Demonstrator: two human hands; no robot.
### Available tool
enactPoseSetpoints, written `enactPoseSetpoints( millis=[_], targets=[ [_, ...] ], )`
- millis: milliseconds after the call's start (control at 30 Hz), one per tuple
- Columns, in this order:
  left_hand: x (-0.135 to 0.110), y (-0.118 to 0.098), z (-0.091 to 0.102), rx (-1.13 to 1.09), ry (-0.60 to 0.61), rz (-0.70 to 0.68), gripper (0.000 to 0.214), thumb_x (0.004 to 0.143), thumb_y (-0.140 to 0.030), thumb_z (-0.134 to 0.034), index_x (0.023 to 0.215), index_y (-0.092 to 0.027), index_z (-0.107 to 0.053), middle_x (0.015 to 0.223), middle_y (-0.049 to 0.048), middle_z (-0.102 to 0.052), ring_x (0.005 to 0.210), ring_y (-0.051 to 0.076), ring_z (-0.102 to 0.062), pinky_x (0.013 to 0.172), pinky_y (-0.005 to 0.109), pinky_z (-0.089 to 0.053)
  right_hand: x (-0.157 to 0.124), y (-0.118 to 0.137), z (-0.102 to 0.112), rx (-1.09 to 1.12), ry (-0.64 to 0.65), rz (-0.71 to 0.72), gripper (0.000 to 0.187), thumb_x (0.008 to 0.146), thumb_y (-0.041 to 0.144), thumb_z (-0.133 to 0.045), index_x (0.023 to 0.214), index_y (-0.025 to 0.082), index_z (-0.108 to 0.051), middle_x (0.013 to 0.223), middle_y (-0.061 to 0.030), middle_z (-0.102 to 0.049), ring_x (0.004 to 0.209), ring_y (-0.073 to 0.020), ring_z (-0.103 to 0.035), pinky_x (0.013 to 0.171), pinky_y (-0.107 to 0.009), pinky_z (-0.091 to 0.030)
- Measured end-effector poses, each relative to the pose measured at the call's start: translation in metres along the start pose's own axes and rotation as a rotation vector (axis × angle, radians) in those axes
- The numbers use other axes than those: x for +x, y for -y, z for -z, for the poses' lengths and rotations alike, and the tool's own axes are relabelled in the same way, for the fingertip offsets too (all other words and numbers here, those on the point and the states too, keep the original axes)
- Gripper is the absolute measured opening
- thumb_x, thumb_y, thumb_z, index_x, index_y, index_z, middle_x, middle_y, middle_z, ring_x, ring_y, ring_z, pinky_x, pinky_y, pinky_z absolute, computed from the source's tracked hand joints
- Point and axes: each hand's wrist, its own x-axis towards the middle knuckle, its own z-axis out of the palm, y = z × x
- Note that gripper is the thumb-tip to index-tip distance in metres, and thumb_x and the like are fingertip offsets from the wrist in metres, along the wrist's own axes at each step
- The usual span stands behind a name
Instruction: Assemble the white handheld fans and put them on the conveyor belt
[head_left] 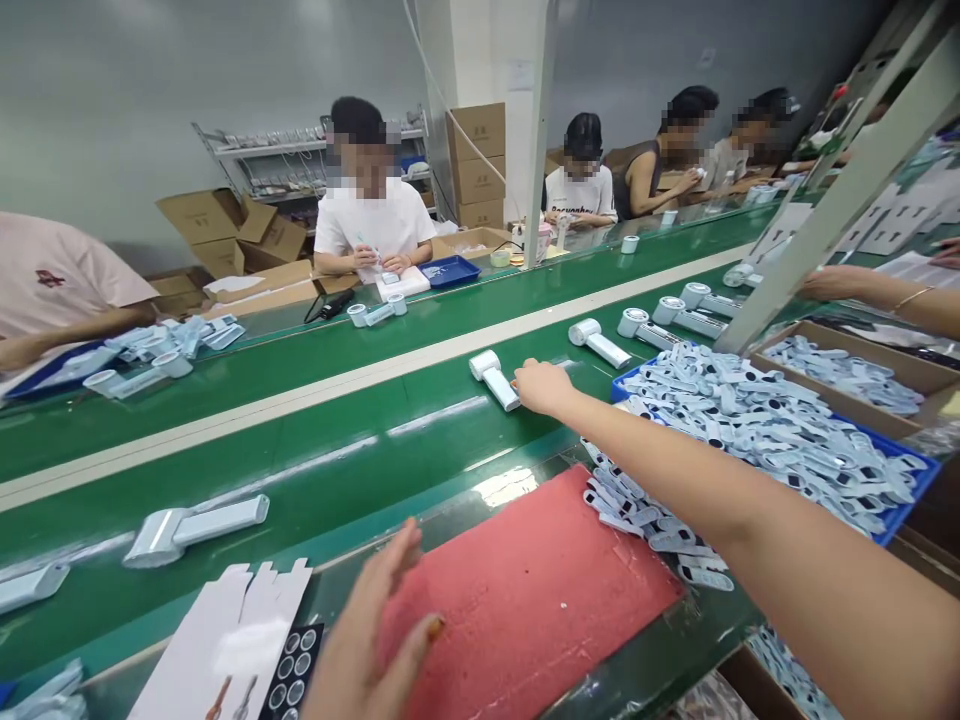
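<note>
My right hand (546, 388) reaches across to the green conveyor belt. Its fingers are curled in at the handle of a white handheld fan (496, 382), which lies on the belt; the fingertips are partly hidden. Low in the view, my left hand (367, 640) hovers by the left edge of a red mat (517, 590), fingers apart and holding nothing. Beneath my right forearm, several pale blue handle-shaped parts (637, 510) spill onto the mat's corner.
A blue tray (919, 485) heaped with similar parts stands at the right. More fans (600, 343) lie along the belt (315, 450). White cardboard (232, 620) and a black sheet of round stickers (292, 668) are at lower left. A metal post (832, 190) slants at right; co-workers sit opposite.
</note>
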Motion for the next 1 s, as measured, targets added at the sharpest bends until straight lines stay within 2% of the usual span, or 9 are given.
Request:
enactPoseSetpoints(
  millis=[133,233,333,500,600,667,767,900,1000],
  targets=[
    [0.043,0.004,0.059,0.163,-0.134,0.026,0.062,0.091,-0.057,-0.056,0.148,-0.038,-0.042,0.141,0.0066,-0.058,0.128,0.033,-0.057,0.105,0.055,-0.051,-0.003,-0.014,0.009,-0.031,0.044,0.027,0.03,0.102,0.041,-0.057,0.113,0.015,-0.065,0.118,-0.0093,-0.065,0.111,-0.0239,-0.062,0.1,-0.047,-0.05],
    [0.088,0.008,0.078,0.158,-0.141,-0.031,0.064,0.091,-0.06,-0.052,0.148,-0.032,-0.042,0.144,0.0078,-0.055,0.128,0.03,-0.056,0.103,0.047,-0.052,0.001,-0.006,-0.004,-0.034,0.02,-0.032,0.035,0.101,0.046,-0.056,0.113,0.014,-0.065,0.117,-0.01,-0.065,0.108,-0.0237,-0.063,0.096,-0.046,-0.052],
    [0.124,0.025,0.103,0.494,-0.177,-0.143,0.069,0.091,-0.058,-0.046,0.147,-0.02,-0.044,0.145,0.0139,-0.052,0.134,0.034,-0.049,0.111,0.051,-0.042,0.006,0.011,-0.026,-0.037,-0.054,-0.109,0.039,0.1,0.047,-0.058,0.119,0.014,-0.062,0.124,-0.0123,-0.061,0.111,-0.0255,-0.061,0.096,-0.047,-0.052],
    [0.132,0.116,0.178,0.961,-0.007,0.06,0.076,0.087,-0.052,-0.043,0.143,-0.002,-0.048,0.143,0.0234,-0.052,0.138,0.047,-0.038,0.114,0.057,-0.029,0.006,0.024,-0.048,-0.029,-0.157,-0.09,0.04,0.097,0.038,-0.064,0.128,0.015,-0.056,0.121,-0.0104,-0.061,0.104,-0.0233,-0.063,0.091,-0.042,-0.054],
    [0.115,0.175,0.208,0.961,0.151,0.173,0.063,0.084,-0.04,-0.048,0.142,-0.013,-0.051,0.136,0.0178,-0.061,0.125,0.04,-0.056,0.103,0.053,-0.044,0.007,0.026,-0.05,-0.052,-0.211,-0.059,0.036,0.097,0.032,-0.064,0.126,0.014,-0.055,0.121,-0.0103,-0.06,0.109,-0.0248,-0.06,0.094,-0.043,-0.051],
    [0.105,0.193,0.215,1.027,0.094,0.175,0.053,0.087,-0.029,-0.04,0.137,-0.025,-0.055,0.127,0.0113,-0.067,0.118,0.035,-0.06,0.099,0.06,-0.044,0.011,0.028,-0.05,-0.059,-0.239,-0.058,0.033,0.097,0.031,-0.063,0.124,0.014,-0.056,0.123,-0.0107,-0.059,0.112,-0.0256,-0.058,0.095,-0.043,-0.05],
    [0.097,0.183,0.218,1.123,0.02,0.142,0.045,0.089,-0.021,-0.034,0.12,-0.03,-0.066,0.117,0.0087,-0.07,0.118,0.036,-0.059,0.095,0.071,-0.041,0.015,0.03,-0.051,-0.043,-0.255,-0.084,0.032,0.097,0.03,-0.061,0.123,0.012,-0.056,0.122,-0.0137,-0.059,0.112,-0.0272,-0.059,0.093,-0.041,-0.05],
    [0.093,0.151,0.223,0.984,0.08,0.087,0.029,0.085,-0.023,-0.047,0.104,-0.023,-0.069,0.111,0.0077,-0.071,0.106,0.028,-0.065,0.093,0.045,-0.051,0.009,0.02,-0.046,0.007,-0.229,-0.069,0.048,0.092,0.037,-0.068,0.131,0.013,-0.052,0.124,-0.019,-0.059,0.113,-0.032,-0.061,0.09,-0.04,-0.049],
    [0.092,0.148,0.224,1.01,0.067,0.08,0.028,0.085,-0.023,-0.046,0.101,-0.022,-0.069,0.102,0.0059,-0.072,0.095,0.027,-0.065,0.088,0.04,-0.051,-0.005,-0.006,-0.029,0.036,-0.206,-0.013,0.052,0.096,0.042,-0.062,0.139,0.015,-0.049,0.133,-0.0185,-0.056,0.117,-0.0298,-0.06,0.092,-0.036,-0.048]
  ],
)
